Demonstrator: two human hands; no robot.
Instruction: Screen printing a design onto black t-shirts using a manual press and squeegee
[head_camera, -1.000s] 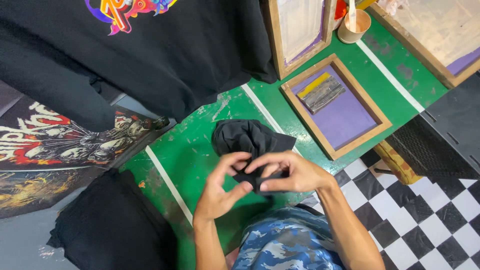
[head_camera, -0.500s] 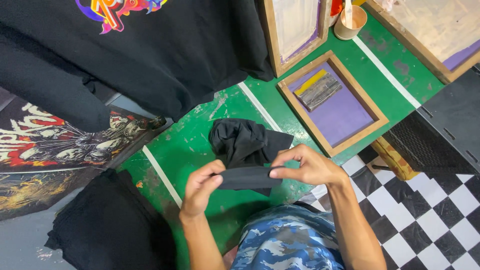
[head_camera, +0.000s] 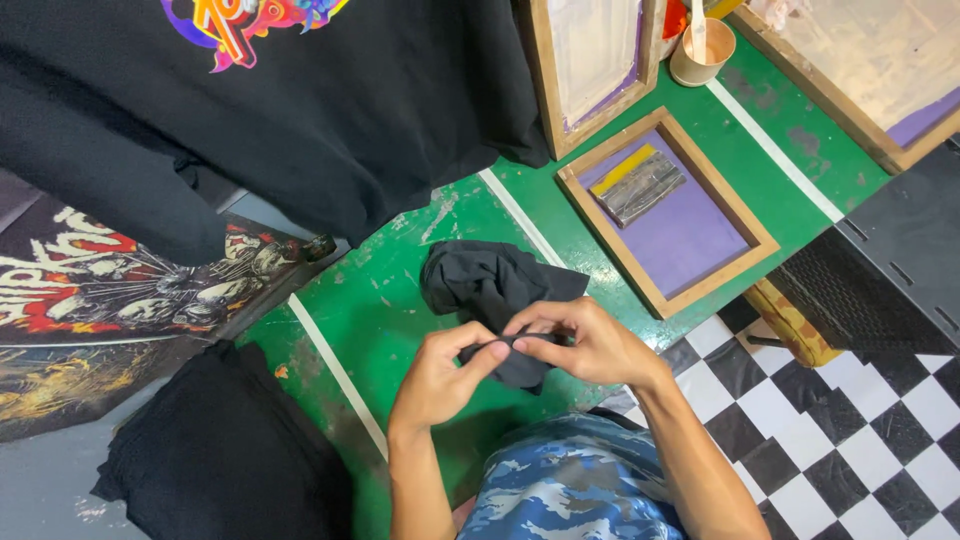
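The table (head_camera: 400, 310) is painted green with white stripes and some worn spots, and beside it the floor (head_camera: 850, 440) has black and white checks. On the table lies a wooden screen frame (head_camera: 668, 212) with purple mesh, and a flat grey tool lies inside it. More frames lean at the far edge, next to a small cup (head_camera: 697, 55) with a stick in it. A large black shirt (head_camera: 300, 120) with a colourful print hangs over the far left part. A printed dark shirt (head_camera: 110, 290) lies at the left, and a pile of black fabric (head_camera: 220, 450) lies near the bottom left corner.

In the middle of the table, close to the person, is a crumpled black cloth (head_camera: 495, 285). Both hands are on its near edge. The left hand (head_camera: 440, 375) pinches the fabric between thumb and fingers, and the right hand (head_camera: 590, 345) is also closed on it, just beside the left, so the two hands almost touch. The rest of the cloth lies bunched on the table behind them.

I judge that the person is finding or gathering the edge of the cloth. The next move, I think, needs a firm pinch with both hands, so that the thin fabric does not slip.
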